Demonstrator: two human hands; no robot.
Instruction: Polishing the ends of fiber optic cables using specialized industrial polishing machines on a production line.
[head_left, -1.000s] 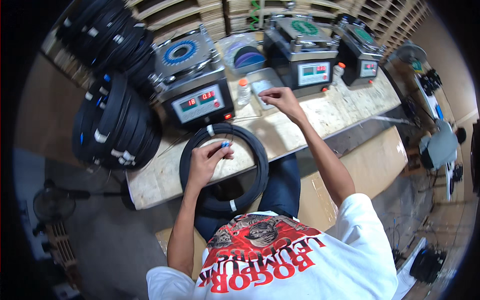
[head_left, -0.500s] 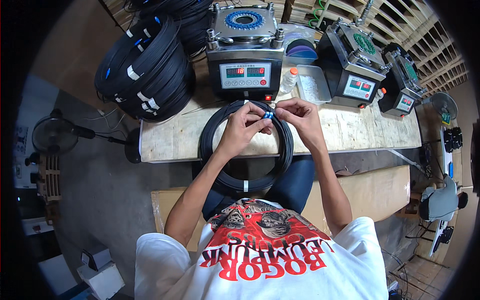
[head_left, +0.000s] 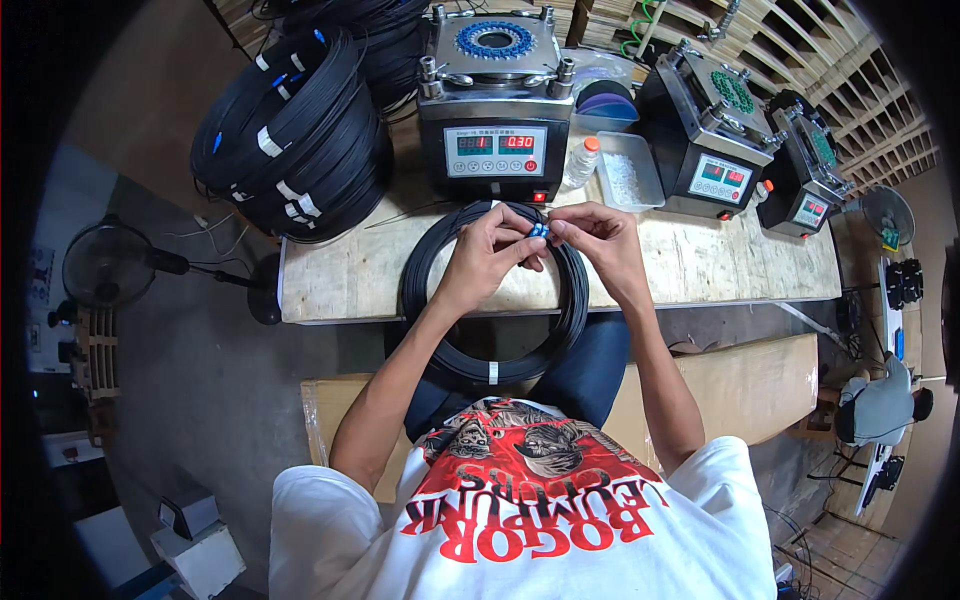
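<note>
My left hand (head_left: 480, 258) is closed in a pinch on small blue cable connectors (head_left: 538, 230), held just above the far part of a black cable coil (head_left: 413, 285). From the right, my right hand (head_left: 606, 248) meets them with thumb and index finger pressed together at their right end. Whatever sits between those fingertips is too small to make out. The coil lies partly on the wooden table and hangs over its front edge above my lap, with a white tag (head_left: 493, 372) around its near side.
Ahead stands a polishing machine (head_left: 497, 150) with a ring of blue connectors on top. Two similar machines (head_left: 700, 150) with green rings are to the right. A clear bottle (head_left: 580, 165) and a tray of small white pieces (head_left: 627, 172) lie between. Stacked black coils (head_left: 290, 150) rise at left.
My hands stay nearly in the same place, still together at the blue connectors. The red readouts on the machines have changed. The view has shifted very slightly.
</note>
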